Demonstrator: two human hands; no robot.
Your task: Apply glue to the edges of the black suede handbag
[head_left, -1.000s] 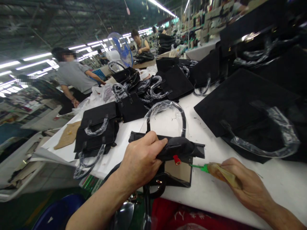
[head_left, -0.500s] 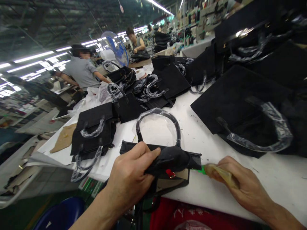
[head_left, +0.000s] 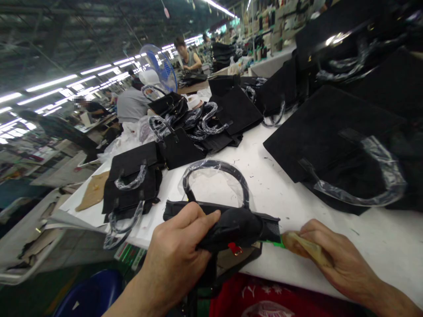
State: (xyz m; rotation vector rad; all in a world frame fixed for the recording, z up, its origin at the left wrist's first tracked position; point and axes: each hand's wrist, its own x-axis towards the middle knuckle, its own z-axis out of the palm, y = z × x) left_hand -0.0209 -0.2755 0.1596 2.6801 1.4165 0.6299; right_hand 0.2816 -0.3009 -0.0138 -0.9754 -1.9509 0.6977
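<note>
My left hand (head_left: pixel 180 246) is closed on a black handbag (head_left: pixel 241 226), thumb pressed on its upper side. The bag's handle (head_left: pixel 216 165), wrapped in clear plastic film, arches up beyond my fingers. A red tab (head_left: pixel 235 248) with a small gold-coloured ring hangs at its near side, above a beige part. On the right, my right hand (head_left: pixel 337 255) grips a tool with a yellowish, translucent grip (head_left: pixel 306 248) and a green end (head_left: pixel 279 243). That green end meets the bag's right edge; its tip is hidden, so I cannot tell the tool's exact kind.
Black handbags with film-wrapped handles lie on the white table (head_left: pixel 254 176), including a pair at left (head_left: pixel 132 176) and a large one at right (head_left: pixel 330 145). A blue fan (head_left: pixel 161 68) stands behind. A blue stool (head_left: pixel 90 295) is below left. Other people work farther back.
The bag's handle has dropped slightly, and the bag's right end sits a little lower. Both hands keep their grips. At the back, the person in grey has bent over to the right.
</note>
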